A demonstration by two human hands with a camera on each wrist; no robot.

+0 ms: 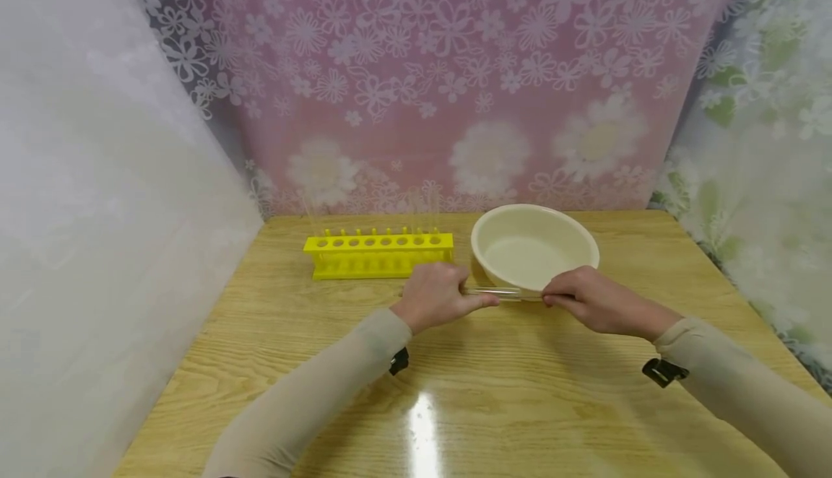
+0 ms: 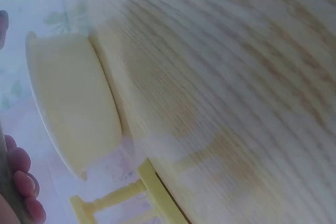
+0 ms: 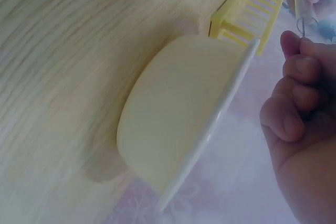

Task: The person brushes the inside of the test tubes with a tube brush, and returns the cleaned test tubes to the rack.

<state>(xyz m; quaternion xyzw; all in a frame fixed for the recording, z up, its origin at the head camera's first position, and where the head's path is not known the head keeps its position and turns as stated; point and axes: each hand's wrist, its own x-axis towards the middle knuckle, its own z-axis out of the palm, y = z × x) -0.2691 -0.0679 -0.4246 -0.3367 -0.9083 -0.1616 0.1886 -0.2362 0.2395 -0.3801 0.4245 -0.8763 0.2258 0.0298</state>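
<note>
rack (image 1: 377, 274) left of basin (image 1: 526, 248) (both on table (image 1: 507, 406)) | held tube (image 1: 509, 293) before basin

This looks like a makeshift curtained booth: printed sheeting walls in a wood-grain surface (image 1: 494, 406), with a pink flowered curtain (image 1: 416, 102) at 12 o'clock, a whitish sheet (image 1: 97, 175) at 9 and a leaf-patterned sheet (image 1: 767, 175) at 3. Toward 11 o'clock, the yellow rack (image 1: 378, 249) with clear test tubes (image 1: 434, 211) is laboratory ware; the cream basin (image 1: 520, 250) toward 1 looks household.
</note>
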